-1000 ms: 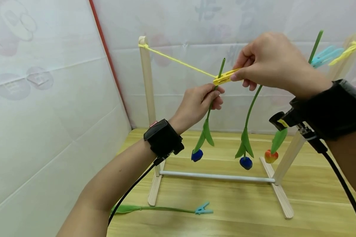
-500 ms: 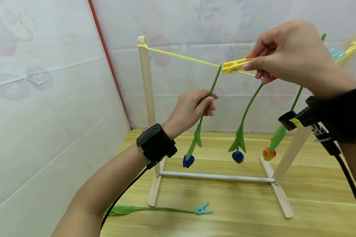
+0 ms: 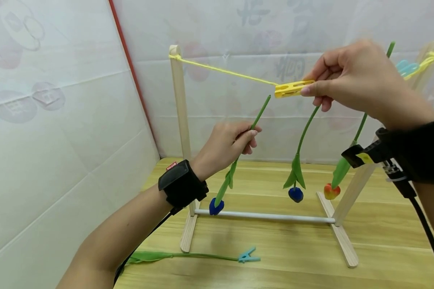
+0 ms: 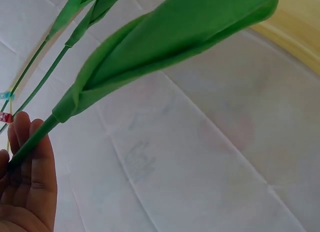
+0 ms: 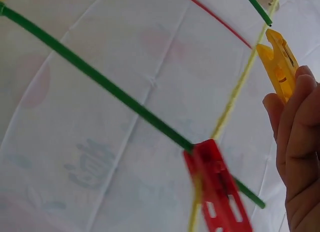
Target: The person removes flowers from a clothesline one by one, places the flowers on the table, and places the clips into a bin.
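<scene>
My left hand [image 3: 246, 136] grips the green stem [image 3: 257, 116] of an artificial flower with a blue bud [image 3: 216, 206]. The flower hangs tilted, and its top end is free just below the yellow string [image 3: 224, 71]. My right hand [image 3: 307, 89] pinches a yellow clothespin [image 3: 291, 88] at the string. In the left wrist view my fingers [image 4: 30, 177] wrap the stem [image 4: 35, 137] below a broad green leaf [image 4: 175, 37]. The right wrist view shows the yellow clothespin [image 5: 280, 67] beside my fingers [image 5: 300, 137] and a red clothespin [image 5: 217, 192] clipping another stem to the string.
The string runs between the two posts of a wooden rack [image 3: 179, 120] on a wooden table [image 3: 275, 245]. A blue-bud flower [image 3: 295, 194] and an orange-bud flower [image 3: 330, 191] hang from it. Another stem with a teal clip [image 3: 248, 255] lies on the table in front.
The flower's stem has come out of the yellow clothespin. My left hand has lowered it down and left, tilting it. My right hand still holds the clothespin at the string.
</scene>
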